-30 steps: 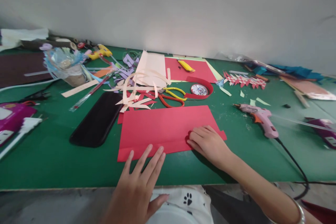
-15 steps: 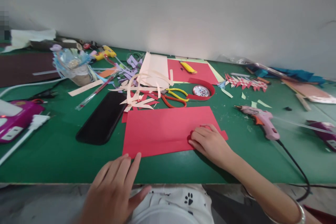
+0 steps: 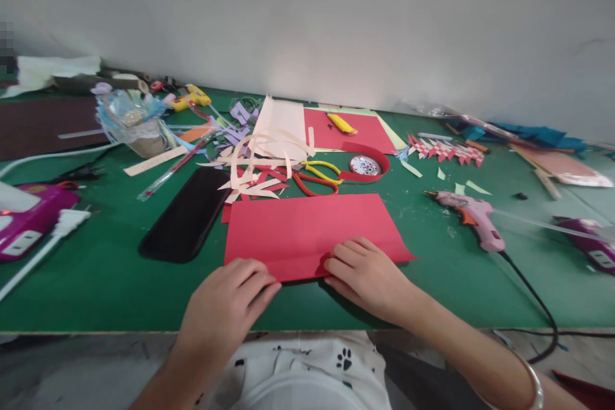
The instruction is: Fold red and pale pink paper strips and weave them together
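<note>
A sheet of red paper point(image 3: 307, 224) lies on the green table in front of me, with a crease running along its near edge. Curled over its near left part is my left hand point(image 3: 230, 295), fingertips and thumb closed on the edge. My right hand point(image 3: 368, 275) grips the same edge farther right, its fingers bent on top of the paper. The sheet's right corner lifts slightly. Just beyond the far edge lie scissors point(image 3: 314, 184) with red-orange and yellow handles, and pale and red paper strips point(image 3: 257, 187). What is under the fingers is hidden.
A black phone point(image 3: 185, 224) lies left of the paper. To the right is a pink glue gun point(image 3: 473, 214) with a trailing cord. Purple power strips point(image 3: 36, 218) sit at both sides. A yellow cutter point(image 3: 342, 123) rests on red paper at the back, beside a paper ring point(image 3: 384, 170).
My left hand has come forward and right onto the paper's near edge, its fingers closing there. My right hand has slid left along the edge, and the view has shifted slightly.
</note>
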A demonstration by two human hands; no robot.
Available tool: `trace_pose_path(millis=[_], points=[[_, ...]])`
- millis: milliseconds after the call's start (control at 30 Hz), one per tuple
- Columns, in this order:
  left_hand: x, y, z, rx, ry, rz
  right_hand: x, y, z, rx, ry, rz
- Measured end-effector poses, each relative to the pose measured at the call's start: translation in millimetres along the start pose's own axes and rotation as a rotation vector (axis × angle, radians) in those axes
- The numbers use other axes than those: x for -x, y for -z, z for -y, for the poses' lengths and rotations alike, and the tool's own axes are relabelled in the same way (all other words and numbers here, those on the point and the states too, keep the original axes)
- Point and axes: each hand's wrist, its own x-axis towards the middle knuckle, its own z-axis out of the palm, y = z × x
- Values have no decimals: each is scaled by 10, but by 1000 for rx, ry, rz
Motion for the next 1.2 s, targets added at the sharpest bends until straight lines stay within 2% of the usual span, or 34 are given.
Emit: trace_pose_path(millis=[100,200,367,633,800,1200], points=[[64,33,59,32,59,-39,-107,-28,31,-1,-18,-4],[87,34,94,42,174,-48,-222,-57,51,-15,-31,21],[113,2,155,-27,367,41,-329,-82,71,-58,-98,105],[78,-29,228,-213,369,148,-350,-131,66,-141,-140,116],[31,-2,219,-230,399,208,-348,-157,62,-147,-156,116],[148,55,348,-112,356,111,-369,-160,60,-145,-176,142]])
